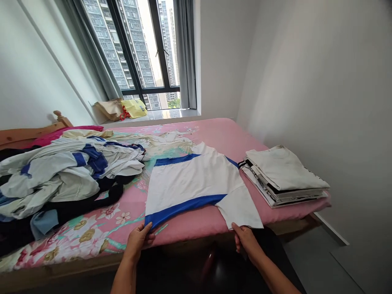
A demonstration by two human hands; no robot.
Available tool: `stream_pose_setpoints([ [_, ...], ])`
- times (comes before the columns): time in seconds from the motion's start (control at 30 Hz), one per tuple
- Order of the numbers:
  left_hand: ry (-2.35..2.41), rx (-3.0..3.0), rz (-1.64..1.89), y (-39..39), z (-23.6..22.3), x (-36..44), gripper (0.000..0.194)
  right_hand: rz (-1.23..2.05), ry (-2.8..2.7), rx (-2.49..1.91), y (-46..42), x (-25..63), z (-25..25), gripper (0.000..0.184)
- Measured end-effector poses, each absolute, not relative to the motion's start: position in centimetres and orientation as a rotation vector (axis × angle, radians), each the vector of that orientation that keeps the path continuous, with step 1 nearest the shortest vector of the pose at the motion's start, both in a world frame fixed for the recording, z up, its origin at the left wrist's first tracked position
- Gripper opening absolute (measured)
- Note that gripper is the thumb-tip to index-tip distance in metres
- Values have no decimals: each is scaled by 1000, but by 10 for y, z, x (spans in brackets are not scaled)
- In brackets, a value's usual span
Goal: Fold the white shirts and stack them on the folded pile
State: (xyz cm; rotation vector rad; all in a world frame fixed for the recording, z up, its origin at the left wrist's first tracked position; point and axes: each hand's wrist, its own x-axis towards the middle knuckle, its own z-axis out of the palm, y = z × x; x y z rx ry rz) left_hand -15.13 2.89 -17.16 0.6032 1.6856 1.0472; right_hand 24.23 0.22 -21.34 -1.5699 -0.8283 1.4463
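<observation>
A white shirt with blue side stripes [192,183] lies spread flat on the pink flowered bedsheet [101,228], near the bed's front edge. My left hand [139,241] pinches the shirt's near-left corner on the blue band. My right hand [245,239] grips the edge of the white sleeve at the near right. Both hands have fingers closed on the cloth.
A heap of unfolded clothes [61,175], white, blue and black, covers the left of the bed. A stack of folded garments [284,177] sits at the right by the wall. Yellow and tan bags [125,109] rest on the window sill. Grey floor lies to the right.
</observation>
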Motion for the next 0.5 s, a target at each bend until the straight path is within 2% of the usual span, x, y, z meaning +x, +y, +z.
stream_pose_setpoints([
  [0.07, 1694, 602, 1084, 27, -172, -150, 42, 1470, -743, -1553, -4, 248, -213, 48],
  [0.2, 1693, 608, 1082, 27, -174, -148, 42, 1457, -420, -1441, -5, 263, -203, 53],
  [0.37, 1750, 538, 1053, 33, -177, -154, 40, 1251, -73, -1309, 12, 276, -197, 50],
  [0.5, 1669, 523, 1096, 33, -177, -160, 41, 1086, -76, -1324, 17, 279, -199, 43],
])
